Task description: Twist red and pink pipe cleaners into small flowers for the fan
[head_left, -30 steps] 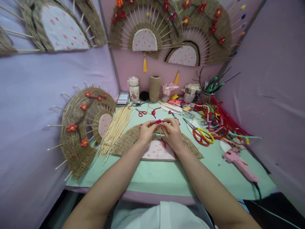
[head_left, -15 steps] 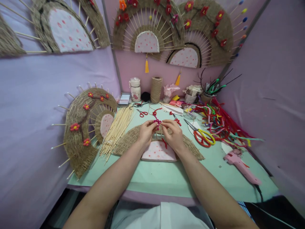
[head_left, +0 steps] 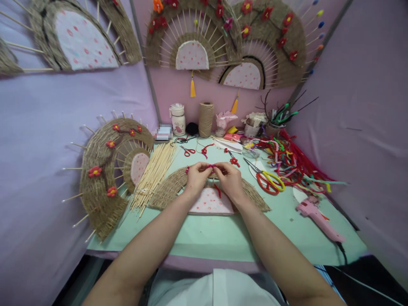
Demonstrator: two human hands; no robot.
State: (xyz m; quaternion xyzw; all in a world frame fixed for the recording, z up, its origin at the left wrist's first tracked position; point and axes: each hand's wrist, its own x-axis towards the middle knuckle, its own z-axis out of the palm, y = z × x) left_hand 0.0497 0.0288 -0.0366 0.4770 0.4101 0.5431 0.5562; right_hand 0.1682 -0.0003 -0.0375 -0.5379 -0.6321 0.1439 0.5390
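My left hand [head_left: 197, 179] and my right hand [head_left: 228, 180] meet over the middle of a twine-wrapped half-round fan [head_left: 165, 190]. Both are closed, fingertips pinching a magenta pipe cleaner [head_left: 211, 166] that is mostly covered by the fingers. A dark red bit [head_left: 187, 170] shows at the outer side of my left hand; whether it belongs to the same piece I cannot tell. Below the hands lies the fan's white panel with pink dots [head_left: 211, 203], a short red pipe cleaner piece [head_left: 217, 191] at its upper edge.
Bamboo sticks [head_left: 156, 174] and a finished fan [head_left: 105, 178] are on the left. Small red scissors [head_left: 188, 151] lie behind my hands. Rightward are large scissors [head_left: 269, 182], a pipe cleaner heap [head_left: 287, 157] and a pink glue gun [head_left: 320, 219]. A twine spool [head_left: 206, 121] stands behind.
The magenta flower shape that showed between my hands is now mostly hidden by the fingers. My fingertips have come closer together. The whole view has shifted slightly.
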